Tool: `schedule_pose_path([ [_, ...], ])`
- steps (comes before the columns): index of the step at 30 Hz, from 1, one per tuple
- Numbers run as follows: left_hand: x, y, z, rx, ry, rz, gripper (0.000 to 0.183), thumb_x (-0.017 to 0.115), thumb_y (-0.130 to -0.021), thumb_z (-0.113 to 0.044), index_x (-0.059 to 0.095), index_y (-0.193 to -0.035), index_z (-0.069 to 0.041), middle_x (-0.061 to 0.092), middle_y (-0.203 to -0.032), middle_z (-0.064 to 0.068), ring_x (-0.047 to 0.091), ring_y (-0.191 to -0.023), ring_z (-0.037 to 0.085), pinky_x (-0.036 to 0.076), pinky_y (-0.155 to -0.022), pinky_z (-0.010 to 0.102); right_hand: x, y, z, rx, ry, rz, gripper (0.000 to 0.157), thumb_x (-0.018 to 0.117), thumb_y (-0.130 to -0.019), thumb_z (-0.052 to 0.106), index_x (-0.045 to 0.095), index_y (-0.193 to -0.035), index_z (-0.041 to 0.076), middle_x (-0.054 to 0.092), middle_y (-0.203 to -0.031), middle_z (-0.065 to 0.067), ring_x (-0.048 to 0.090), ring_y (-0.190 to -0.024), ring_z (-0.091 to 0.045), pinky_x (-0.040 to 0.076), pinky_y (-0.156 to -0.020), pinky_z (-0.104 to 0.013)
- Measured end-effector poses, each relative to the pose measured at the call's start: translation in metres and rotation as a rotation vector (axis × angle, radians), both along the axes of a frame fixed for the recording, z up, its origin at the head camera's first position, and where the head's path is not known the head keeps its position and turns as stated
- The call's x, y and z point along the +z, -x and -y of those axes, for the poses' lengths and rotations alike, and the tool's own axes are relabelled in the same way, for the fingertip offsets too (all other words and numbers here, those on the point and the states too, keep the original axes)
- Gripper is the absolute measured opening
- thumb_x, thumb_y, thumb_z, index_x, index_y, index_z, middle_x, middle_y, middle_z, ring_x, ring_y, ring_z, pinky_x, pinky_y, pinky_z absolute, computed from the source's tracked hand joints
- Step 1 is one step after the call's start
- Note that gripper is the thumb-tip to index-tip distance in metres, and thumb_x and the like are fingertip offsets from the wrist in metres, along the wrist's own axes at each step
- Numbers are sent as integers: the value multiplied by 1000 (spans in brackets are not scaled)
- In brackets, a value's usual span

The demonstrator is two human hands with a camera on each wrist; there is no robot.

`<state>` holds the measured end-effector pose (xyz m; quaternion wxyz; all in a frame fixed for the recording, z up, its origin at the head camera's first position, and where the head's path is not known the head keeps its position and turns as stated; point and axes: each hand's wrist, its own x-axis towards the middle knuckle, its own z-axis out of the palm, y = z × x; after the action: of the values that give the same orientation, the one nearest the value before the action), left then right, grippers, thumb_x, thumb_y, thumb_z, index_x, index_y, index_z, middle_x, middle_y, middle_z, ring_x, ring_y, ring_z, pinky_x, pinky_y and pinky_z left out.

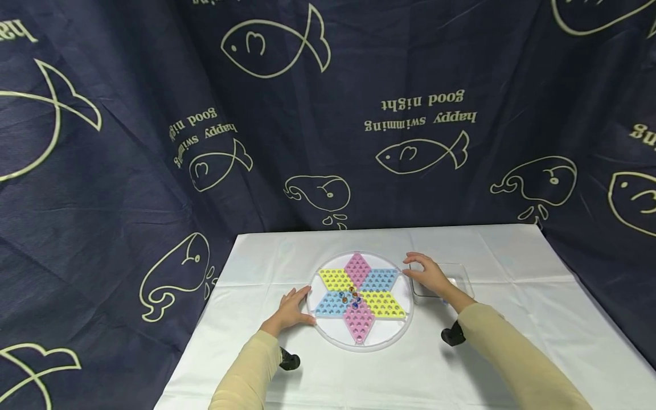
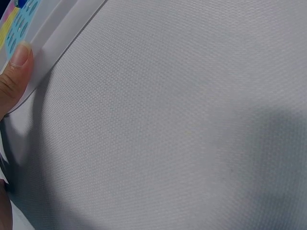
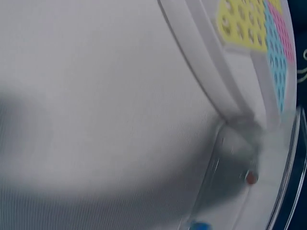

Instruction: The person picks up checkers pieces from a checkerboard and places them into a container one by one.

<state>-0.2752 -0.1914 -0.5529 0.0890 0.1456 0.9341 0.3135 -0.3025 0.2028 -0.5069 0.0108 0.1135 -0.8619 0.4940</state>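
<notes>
We see the round board (image 1: 330, 330) lying flat on the white surface (image 1: 369, 378), between the two hands. The left hand (image 1: 290, 310) is spread, with its thumb on the rim of the board. The right hand (image 1: 431, 278) also has its thumb and fingers apart, near the right rim and over the side of the clear box (image 1: 422, 295); we see nothing pinched in it, but we cannot tell if its fingertips touch the rim.

We judge that the board is light and stiff, probably plastic, and rather smooth, so it may slide under a push. It is better to take it by the outer rim, at two opposite sides, and to keep it level, because several marbles (image 1: 356, 305) sit around its centre and could roll away. These look small, hard and slippery, so fingertips from above should suit them.

The box stands just beside the board; a reddish marble (image 3: 251, 177) shows within it, and a blue thing (image 3: 200, 225) shows near its edge. Its wall leaves little room on that side. A black camera (image 1: 290, 361) is at the left wrist, and a dark curtain (image 1: 307, 131) hangs behind the surface
</notes>
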Motion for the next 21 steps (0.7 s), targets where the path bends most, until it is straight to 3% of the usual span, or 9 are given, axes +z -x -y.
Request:
schedule_pose_path([
  [7,1,-1,-1,-7,2,2,98,83,-60,-36,36,-139,-4,38,-142,16,19,-134,44,7,-110,59,-5,-4,24,85,11,-42,27,64,-84,11,60,-104,-7,41,-135,-26,29,-128,-45,22,-104,-64],
  [14,3,-3,-2,-7,-5,8,98,82,-60,-36,35,-140,-4,38,-142,16,19,-135,43,7,-110,59,-13,-11,43,129,-4,38,29,66,-84,16,61,-104,-4,40,-136,-23,26,-130,-44,19,-105,-63],
  [21,3,-3,-1,4,-2,7,97,83,-60,-34,36,-139,-4,38,-142,16,18,-135,43,7,-110,58,-20,-12,56,207,-44,-1,23,66,-83,15,63,-100,1,43,-134,-23,29,-127,-44,21,-105,-62],
])
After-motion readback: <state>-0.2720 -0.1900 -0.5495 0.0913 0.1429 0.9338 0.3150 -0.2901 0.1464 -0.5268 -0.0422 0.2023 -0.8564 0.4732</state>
